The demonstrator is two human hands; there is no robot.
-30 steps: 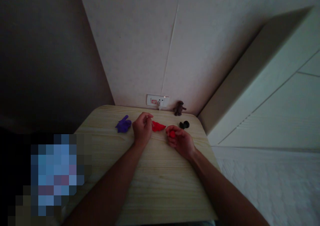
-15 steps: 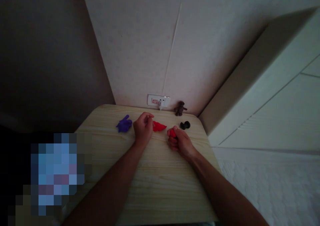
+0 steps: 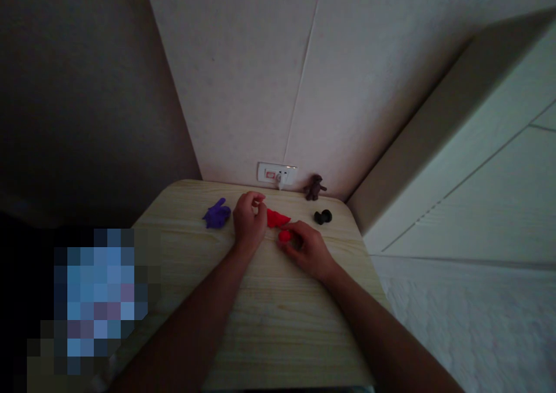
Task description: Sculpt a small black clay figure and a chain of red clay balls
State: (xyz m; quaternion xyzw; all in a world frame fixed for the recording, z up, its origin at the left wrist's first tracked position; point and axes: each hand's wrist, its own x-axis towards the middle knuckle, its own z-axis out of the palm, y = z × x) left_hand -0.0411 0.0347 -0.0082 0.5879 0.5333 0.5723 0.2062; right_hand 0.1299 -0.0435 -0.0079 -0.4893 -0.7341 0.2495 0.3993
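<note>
While my right hand [image 3: 309,248] pinches the red ball [image 3: 285,236] in half-curled fingers, my left [image 3: 251,218] curls loosely at the flat red piece's [image 3: 277,219] nine o'clock

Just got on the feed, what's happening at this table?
A person's right hand holds a small red ball at its fingertips. The left hand rests beside a flattened red piece. Farther left lies a purple lump; to the right are a black piece and, near the wall, a small dark brown figure.
</note>
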